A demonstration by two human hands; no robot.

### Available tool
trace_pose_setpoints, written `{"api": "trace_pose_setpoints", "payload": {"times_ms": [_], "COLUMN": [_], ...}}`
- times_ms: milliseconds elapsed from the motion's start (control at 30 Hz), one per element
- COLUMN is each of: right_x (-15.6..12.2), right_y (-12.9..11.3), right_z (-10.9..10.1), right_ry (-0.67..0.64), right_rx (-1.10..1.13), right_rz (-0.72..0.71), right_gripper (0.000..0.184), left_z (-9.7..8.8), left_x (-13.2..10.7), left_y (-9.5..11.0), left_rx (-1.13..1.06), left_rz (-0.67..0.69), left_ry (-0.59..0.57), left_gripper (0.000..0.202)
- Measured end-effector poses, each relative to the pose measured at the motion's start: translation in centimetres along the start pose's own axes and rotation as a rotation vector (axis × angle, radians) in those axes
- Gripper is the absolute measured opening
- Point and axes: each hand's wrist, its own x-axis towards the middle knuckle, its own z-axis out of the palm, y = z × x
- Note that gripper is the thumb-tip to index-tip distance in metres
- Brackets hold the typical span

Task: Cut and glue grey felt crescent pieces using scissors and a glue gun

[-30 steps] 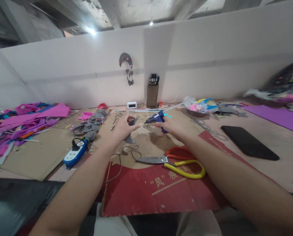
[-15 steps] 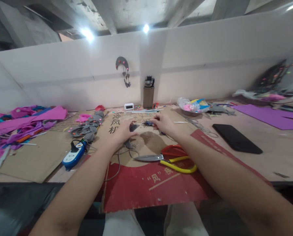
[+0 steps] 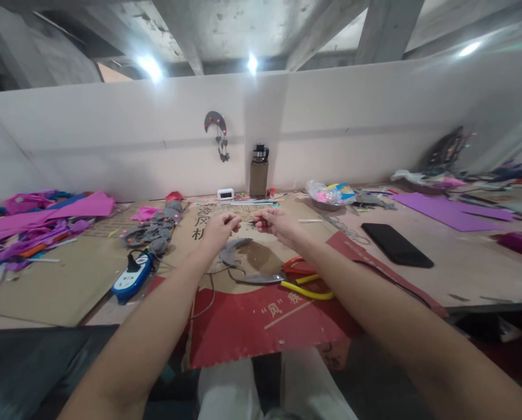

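Out of our left hand (image 3: 226, 228) since half a second ago, the grey crescent (image 3: 229, 251) lies on the cardboard (image 3: 243, 335), while our right hand (image 3: 282, 226) stands closer to the left one than it did. Under all of it spreads the surface (image 3: 453, 265), its near middle covered by the cardboard, probably to spare it cuts and mess. Off to our left sits the heap of pink and purple strips (image 3: 46, 219), likely set aside to give our arms room. On the cardboard, the scissors (image 3: 258, 279) lie with their handles by our right forearm, a placing that suits that hand. The phone (image 3: 396, 245) rests farther right, seemingly out of the way. Just beyond the blades we have the crescent, near enough for either hand to reach, with grey cord (image 3: 214, 294) looping loosely beside it.

Our forearms slant in from both lower corners and converge, hands raised beyond the crescent and facing each other. In each grip, thumb and fingers look pressed together, the left curled in, the right pointing across; whether either pinches something tiny, we cannot tell
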Motion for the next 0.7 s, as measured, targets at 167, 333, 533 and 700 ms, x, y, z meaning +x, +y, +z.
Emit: {"api": "trace_pose_setpoints", "payload": {"times_ms": [167, 333, 533, 700], "right_x": [-0.7, -0.8, -0.7, 0.0], "right_y": [0.0, 0.3, 0.2, 0.4], "right_z": [2.2, 3.8, 2.6, 1.9], "right_ry": [-0.093, -0.15, -0.159, -0.238], "right_rx": [0.032, -0.005, -0.032, 0.012], "right_rz": [-0.006, -0.006, -0.021, -0.053], "right_gripper": [0.012, 0.014, 0.016, 0.017], "left_z": [0.9, 0.1, -1.0, -0.3], "left_x": [-0.3, -0.2, 0.0, -0.3], "left_y": [-0.1, 0.3, 1.3, 1.5], "left_rx": [-0.141, 0.132, 0.316, 0.178], "left_rz": [-0.043, 0.121, 0.278, 0.19], "left_ry": [-0.035, 0.072, -0.073, 0.057], "left_gripper": [0.035, 0.025, 0.025, 0.021]}}
